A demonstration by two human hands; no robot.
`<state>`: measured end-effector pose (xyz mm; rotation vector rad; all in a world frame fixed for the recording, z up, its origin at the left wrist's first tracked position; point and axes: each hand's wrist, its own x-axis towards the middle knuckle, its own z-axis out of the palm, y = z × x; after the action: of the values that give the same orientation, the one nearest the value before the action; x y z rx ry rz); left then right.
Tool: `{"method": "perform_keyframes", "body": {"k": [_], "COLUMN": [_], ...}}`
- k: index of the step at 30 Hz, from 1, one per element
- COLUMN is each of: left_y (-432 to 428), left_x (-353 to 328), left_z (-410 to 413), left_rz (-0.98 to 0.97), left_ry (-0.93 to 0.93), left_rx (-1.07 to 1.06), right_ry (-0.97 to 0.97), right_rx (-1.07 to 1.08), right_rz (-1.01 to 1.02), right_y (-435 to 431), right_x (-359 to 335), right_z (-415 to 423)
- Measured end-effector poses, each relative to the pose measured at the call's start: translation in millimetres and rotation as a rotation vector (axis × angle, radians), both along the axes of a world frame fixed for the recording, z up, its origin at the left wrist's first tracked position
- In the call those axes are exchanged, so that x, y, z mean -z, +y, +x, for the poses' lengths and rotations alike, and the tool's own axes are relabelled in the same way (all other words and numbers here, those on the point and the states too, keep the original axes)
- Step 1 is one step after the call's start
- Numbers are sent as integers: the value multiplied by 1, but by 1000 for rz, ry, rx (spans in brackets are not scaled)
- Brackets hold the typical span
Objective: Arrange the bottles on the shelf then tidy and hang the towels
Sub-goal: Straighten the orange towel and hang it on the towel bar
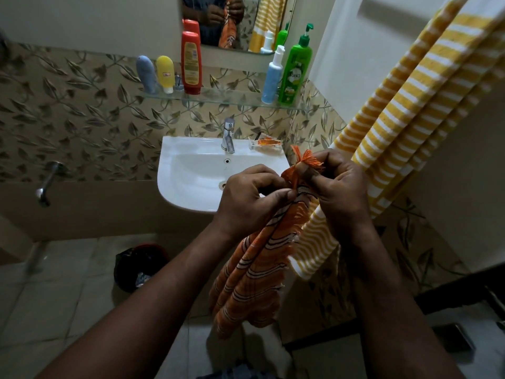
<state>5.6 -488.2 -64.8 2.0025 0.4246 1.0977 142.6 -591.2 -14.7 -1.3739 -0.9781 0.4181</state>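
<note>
An orange striped towel hangs bunched in front of the sink. My left hand pinches its top edge, and my right hand grips the fringed corner just beside it. A yellow and white striped towel hangs down the right side, its lower end behind the orange one. On the glass shelf stand a grey-blue bottle, a yellow bottle, a red bottle, a white and blue pump bottle and a green pump bottle.
A white sink with a chrome tap sits below the shelf; an orange wrapper lies on its rim. A mirror hangs above. A dark bin stands on the tiled floor. A wall spout juts out at left.
</note>
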Motion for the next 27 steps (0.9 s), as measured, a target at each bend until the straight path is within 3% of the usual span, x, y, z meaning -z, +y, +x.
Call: {"method": "perform_keyframes", "body": {"k": [10, 15, 21, 24, 27], "left_y": [7, 10, 5, 3, 5], "left_x": [0, 9, 5, 4, 4], "left_z": [2, 7, 6, 7, 7], "left_rz": [-69, -224, -565, -405, -18], "left_ry": [-9, -52, -153, -130, -33], "left_rx": [52, 81, 343, 207, -50], "right_ry": [-17, -1, -82, -87, -136], "right_rx": [-28, -58, -21, 6, 70], "right_rz": [2, -5, -31, -31, -70], "right_y": [-1, 1, 3, 4, 5], "right_x": [-6, -7, -2, 2, 8], "right_z": [-2, -3, 1, 2, 4]}}
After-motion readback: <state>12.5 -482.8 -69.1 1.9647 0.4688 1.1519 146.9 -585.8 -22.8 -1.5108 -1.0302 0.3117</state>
